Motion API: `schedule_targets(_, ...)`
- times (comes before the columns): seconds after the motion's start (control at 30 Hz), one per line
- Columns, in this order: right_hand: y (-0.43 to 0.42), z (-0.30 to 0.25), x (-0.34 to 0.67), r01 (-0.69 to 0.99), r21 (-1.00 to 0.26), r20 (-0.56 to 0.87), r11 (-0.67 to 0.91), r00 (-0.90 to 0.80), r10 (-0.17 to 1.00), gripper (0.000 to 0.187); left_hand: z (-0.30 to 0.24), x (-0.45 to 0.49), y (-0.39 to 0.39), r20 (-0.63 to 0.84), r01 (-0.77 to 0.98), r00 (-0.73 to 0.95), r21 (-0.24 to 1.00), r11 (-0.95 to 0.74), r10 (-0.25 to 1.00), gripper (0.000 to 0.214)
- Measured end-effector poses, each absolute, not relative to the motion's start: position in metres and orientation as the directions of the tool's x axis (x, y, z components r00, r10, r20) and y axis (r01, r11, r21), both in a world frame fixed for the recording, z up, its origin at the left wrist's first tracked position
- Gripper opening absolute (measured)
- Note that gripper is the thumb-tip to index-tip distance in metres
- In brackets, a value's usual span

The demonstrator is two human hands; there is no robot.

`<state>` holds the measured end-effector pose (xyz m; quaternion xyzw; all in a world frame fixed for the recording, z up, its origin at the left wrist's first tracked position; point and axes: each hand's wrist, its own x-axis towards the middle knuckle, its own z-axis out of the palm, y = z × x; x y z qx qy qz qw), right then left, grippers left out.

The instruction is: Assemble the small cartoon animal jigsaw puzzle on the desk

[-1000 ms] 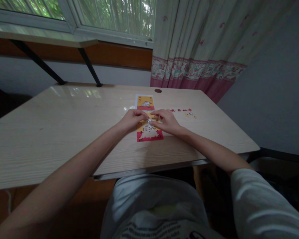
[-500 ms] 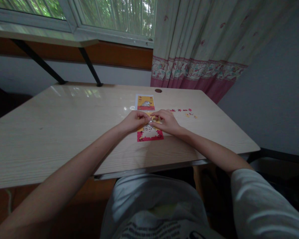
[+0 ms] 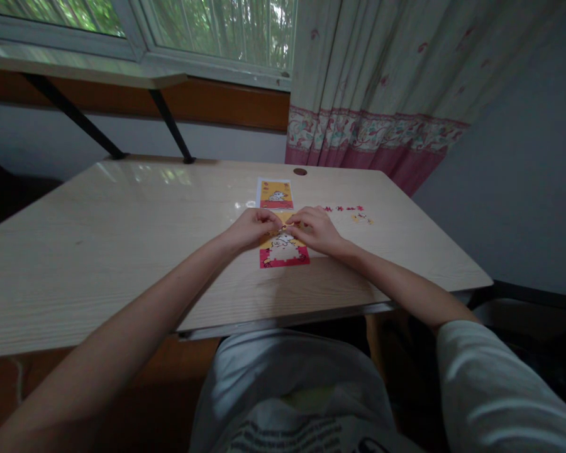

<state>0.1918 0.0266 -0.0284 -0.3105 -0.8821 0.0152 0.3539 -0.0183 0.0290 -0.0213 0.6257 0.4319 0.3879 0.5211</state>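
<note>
Head view: a small puzzle piece (image 3: 285, 225), seemingly yellowish, is held just above the upper part of a partly built puzzle (image 3: 283, 241), near the middle of the table (image 3: 122, 251). The piece is mostly hidden by fingers. By the right hand (image 3: 314, 228) it is pinched between thumb and forefinger. The thumb and forefinger of the left hand (image 3: 256, 228) are brought close to the same spot, but whether the piece is also gripped there cannot be told. In the puzzle, a red border is seen along the near edge, yellow along the sides and a white figure in the middle; below the figure, bare table is shown through a gap. Just beyond the puzzle, a picture card (image 3: 277, 195) is laid flat, printed in yellow and red with a white animal. Beyond the right hand, red pieces (image 3: 360, 208) are set out in a row, and yellow and white pieces (image 3: 362, 219) are grouped just nearer. Near the far edge, the table is pierced by a round hole (image 3: 300, 171). Behind it, a patterned curtain (image 3: 377, 82) is hung beside a window (image 3: 221, 31).
</note>
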Motion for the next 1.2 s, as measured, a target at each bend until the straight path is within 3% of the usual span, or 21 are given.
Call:
schedule_targets(0.37,0.026,-0.026,0.193,0.555,-0.241,0.606,0.796,-0.554,0.571,0.02,-0.022,-0.017,0.029,0.064,0.192,0.318,0.973,-0.131,0.946,0.009)
schedule_targets(0.47,0.027,-0.025,0.194,0.59,-0.297,0.572,0.751,-0.52,0.634,0.02,-0.025,-0.023,0.033,0.131,0.319,0.278,0.922,-0.22,0.952,0.014)
schedule_targets(0.53,0.031,-0.027,0.194,0.603,-0.346,0.529,0.719,-0.508,0.68,0.017,-0.025,-0.029,0.035,0.189,0.471,0.301,0.823,-0.318,0.935,0.017)
schedule_targets(0.63,0.039,-0.033,0.196,0.607,-0.413,0.449,0.679,-0.513,0.732,0.012,-0.022,-0.039,0.036,0.258,0.682,0.394,0.561,-0.469,0.882,0.021)
schedule_targets(0.7,0.042,-0.037,0.198,0.603,-0.45,0.407,0.659,-0.518,0.752,0.01,-0.019,-0.042,0.036,0.268,0.758,0.444,0.396,-0.518,0.855,0.024)
schedule_targets(0.8,0.044,-0.04,0.198,0.594,-0.486,0.367,0.641,-0.527,0.766,0.01,-0.017,-0.042,0.034,0.245,0.796,0.478,0.285,-0.534,0.844,0.029)
schedule_targets(0.97,0.043,-0.04,0.197,0.597,-0.507,0.349,0.622,-0.517,0.781,0.009,-0.016,-0.039,0.032,0.22,0.797,0.505,0.254,-0.548,0.835,0.032)
schedule_targets(1.2,0.044,-0.04,0.196,0.594,-0.488,0.373,0.639,-0.52,0.768,0.011,-0.015,-0.036,0.03,0.239,0.75,0.532,0.313,-0.583,0.812,0.03)
